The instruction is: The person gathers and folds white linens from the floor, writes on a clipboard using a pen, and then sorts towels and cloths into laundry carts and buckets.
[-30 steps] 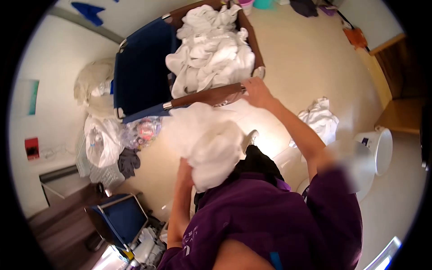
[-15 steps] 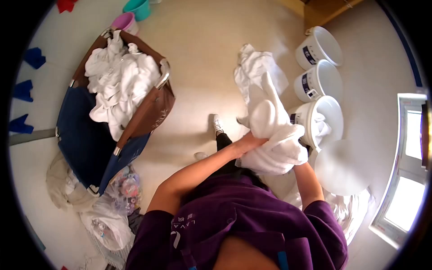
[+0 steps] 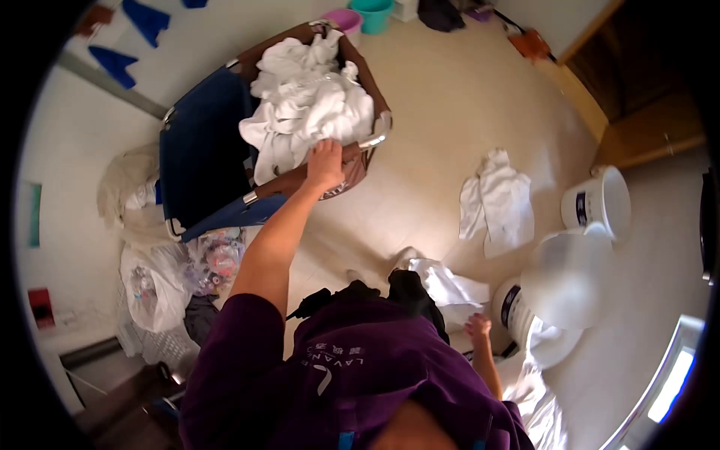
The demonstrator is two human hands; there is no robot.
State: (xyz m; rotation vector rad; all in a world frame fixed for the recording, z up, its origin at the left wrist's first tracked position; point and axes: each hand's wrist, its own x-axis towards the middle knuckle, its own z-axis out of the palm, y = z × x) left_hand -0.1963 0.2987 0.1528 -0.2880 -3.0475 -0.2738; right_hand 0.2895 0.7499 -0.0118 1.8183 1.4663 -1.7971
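Note:
My left hand [image 3: 325, 166] is on the brown rim of a laundry cart [image 3: 262, 187], its fingers curled over the edge beside the piled cloth. White linens [image 3: 315, 101] fill the brown end of the cart; the dark blue end dips low. At the lower right, my right hand [image 3: 478, 325] hangs with loosely parted fingers and nothing visible in it. Near it are a white cloth [image 3: 454, 289] on the floor by my feet and a white bucket [image 3: 510, 307]. Another white cloth [image 3: 496, 202] lies spread on the floor farther ahead.
A white bucket [image 3: 600, 202] stands at the right, below a wooden cabinet [image 3: 652, 146]. Pink [image 3: 346, 22] and teal tubs [image 3: 373, 15] sit behind the cart. Plastic bags [image 3: 154, 289] lie at the left. A blurred pale round shape [image 3: 568, 277] covers part of the buckets.
Both hands have let go of the white cloth bundle. My left hand has moved left onto the cart rim; my right hand has lowered. The view has turned.

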